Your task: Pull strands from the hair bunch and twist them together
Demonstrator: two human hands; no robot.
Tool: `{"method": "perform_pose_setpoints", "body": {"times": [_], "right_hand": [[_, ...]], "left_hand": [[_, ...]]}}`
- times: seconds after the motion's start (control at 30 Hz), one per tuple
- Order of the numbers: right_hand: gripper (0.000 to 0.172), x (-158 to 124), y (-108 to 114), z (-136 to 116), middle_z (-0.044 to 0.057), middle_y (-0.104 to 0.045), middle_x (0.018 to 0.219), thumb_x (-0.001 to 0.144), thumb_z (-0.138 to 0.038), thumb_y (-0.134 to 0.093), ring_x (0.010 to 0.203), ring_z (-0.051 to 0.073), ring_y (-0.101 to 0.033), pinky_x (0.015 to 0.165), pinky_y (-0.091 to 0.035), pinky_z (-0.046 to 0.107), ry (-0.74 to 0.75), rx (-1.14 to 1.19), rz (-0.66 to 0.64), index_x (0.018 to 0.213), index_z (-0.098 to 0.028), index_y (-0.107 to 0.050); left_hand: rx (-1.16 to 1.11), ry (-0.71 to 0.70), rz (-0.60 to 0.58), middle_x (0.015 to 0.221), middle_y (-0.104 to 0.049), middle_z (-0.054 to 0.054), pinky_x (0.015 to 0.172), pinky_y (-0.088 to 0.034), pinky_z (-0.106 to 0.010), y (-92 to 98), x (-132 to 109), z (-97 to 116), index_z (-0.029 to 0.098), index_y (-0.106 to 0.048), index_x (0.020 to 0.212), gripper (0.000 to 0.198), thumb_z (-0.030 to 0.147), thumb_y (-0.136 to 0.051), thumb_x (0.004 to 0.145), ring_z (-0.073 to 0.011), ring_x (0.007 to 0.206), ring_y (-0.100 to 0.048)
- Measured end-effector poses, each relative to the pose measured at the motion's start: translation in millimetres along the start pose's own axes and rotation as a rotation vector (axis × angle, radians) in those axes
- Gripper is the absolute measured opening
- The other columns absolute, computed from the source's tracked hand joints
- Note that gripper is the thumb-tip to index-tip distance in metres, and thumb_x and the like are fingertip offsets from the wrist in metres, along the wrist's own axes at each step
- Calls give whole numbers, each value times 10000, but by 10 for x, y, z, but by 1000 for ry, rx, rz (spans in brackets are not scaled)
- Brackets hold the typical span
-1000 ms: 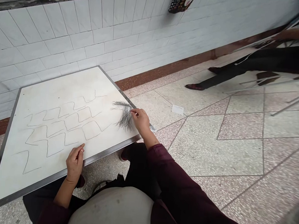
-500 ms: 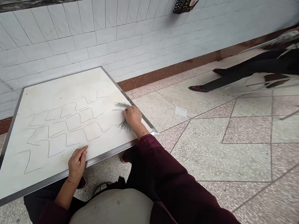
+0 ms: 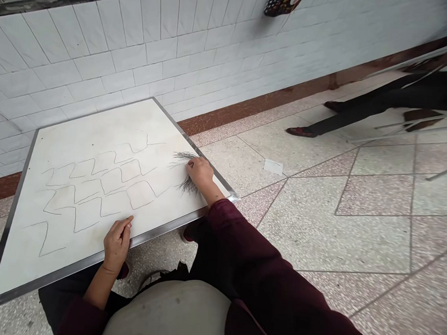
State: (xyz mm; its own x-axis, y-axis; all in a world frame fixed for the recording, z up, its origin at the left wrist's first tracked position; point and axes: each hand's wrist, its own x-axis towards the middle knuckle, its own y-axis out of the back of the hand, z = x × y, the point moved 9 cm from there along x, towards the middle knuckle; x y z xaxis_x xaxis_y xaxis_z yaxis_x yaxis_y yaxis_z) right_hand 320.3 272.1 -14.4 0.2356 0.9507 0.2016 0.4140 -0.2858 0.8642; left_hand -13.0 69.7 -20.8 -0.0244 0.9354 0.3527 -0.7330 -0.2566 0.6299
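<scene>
A white board [image 3: 57,140] with a metal rim lies tilted on my lap. Thin dark strands are laid on it in rows of zigzag shapes [image 3: 103,189]. A loose bunch of dark strands [image 3: 184,157] lies near the board's right edge. My right hand [image 3: 200,173] rests on that bunch, fingers curled and pinching at the strands. My left hand [image 3: 116,241] sits at the board's near edge, thumb and forefinger pinched together at the end of a strand.
A white tiled wall [image 3: 140,39] rises behind the board. Speckled floor tiles [image 3: 319,220] spread to the right, with a scrap of paper [image 3: 272,166] on them. Another person's legs and dark shoes [image 3: 306,131] and chair legs show at the far right.
My right hand has slid left from the board's right edge onto the bunch of strands, covering most of it. My left hand has stayed in place.
</scene>
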Motion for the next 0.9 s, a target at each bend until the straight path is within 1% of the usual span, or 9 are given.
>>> {"method": "perform_pose_setpoints", "body": {"times": [0.17,0.33,0.43,0.67,0.8,0.9], "right_hand": [[143,-43,84,85,85,-624,985,825,-243,-518,884,230,-564,755,-443,340,-90,126,-10,901,-198,-631],[123,-59,158,139,74,-633,984,817,-261,-530,851,229,-580,723,-439,333,-148,158,-15,897,-212,-609],[123,-55,169,141,74,-645,973,813,-281,-542,820,218,-579,709,-437,322,-154,183,-22,880,-207,-613],[160,-43,80,161,41,-668,888,816,-365,-566,788,200,-574,686,-427,301,-138,250,-71,803,-213,-612],[151,-53,112,165,33,-669,876,821,-360,-566,786,201,-578,668,-417,293,-123,246,-57,792,-218,-608],[168,-66,150,161,36,-667,828,826,-372,-563,745,195,-571,645,-402,287,-129,247,-78,796,-212,-604]], "left_hand": [[-11,9,-17,1010,-689,-56,787,-515,-303,0,3,19,202,-663,1122,279,257,-461,937,-176,913,-646],[-8,11,-16,1035,-687,-57,815,-511,-314,-3,2,17,201,-666,1101,268,257,-459,940,-178,936,-641],[-6,12,-19,1043,-686,-55,829,-509,-318,-11,-2,-1,208,-663,1112,271,256,-460,939,-180,948,-639],[-1,-11,-19,1042,-690,-58,822,-514,-321,-7,-1,12,211,-660,1118,278,256,-454,936,-187,952,-643],[9,-13,-7,1044,-695,-58,812,-518,-320,-2,0,16,212,-668,1098,272,253,-455,933,-187,944,-647],[8,-12,-4,1061,-695,-57,820,-516,-322,-7,-3,8,212,-666,1092,265,253,-458,933,-186,952,-646]]}}
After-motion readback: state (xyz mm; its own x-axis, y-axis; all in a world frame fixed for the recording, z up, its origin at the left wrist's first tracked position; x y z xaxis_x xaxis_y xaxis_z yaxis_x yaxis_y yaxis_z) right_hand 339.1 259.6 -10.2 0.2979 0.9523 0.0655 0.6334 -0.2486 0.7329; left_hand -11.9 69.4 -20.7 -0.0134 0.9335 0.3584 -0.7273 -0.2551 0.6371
